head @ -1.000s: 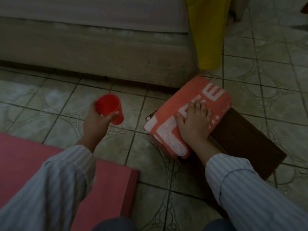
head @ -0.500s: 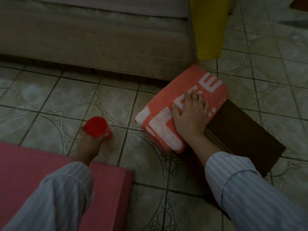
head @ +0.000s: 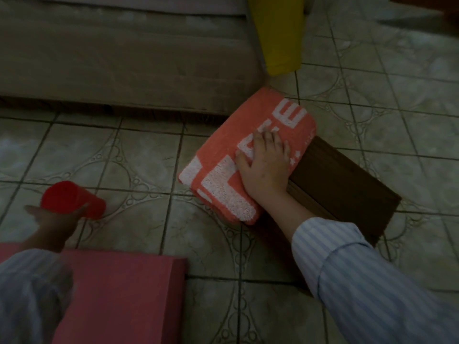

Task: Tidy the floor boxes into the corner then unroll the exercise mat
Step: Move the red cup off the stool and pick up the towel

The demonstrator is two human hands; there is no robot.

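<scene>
While my right hand [head: 267, 167] rests flat and open on the towel [head: 223, 170] over the box [head: 340, 187], my left hand [head: 53, 219] grips a red cup [head: 72, 198] beside the mat [head: 124, 294].

The right hand [head: 267, 165] is lying flat on a folded orange towel [head: 246, 155] covering a brown box [head: 342, 192] on the tiled floor [head: 149, 157]. The left hand [head: 54, 219] is gripping a tilted red cup [head: 72, 198], just beyond a pink mat [head: 119, 294].
</scene>
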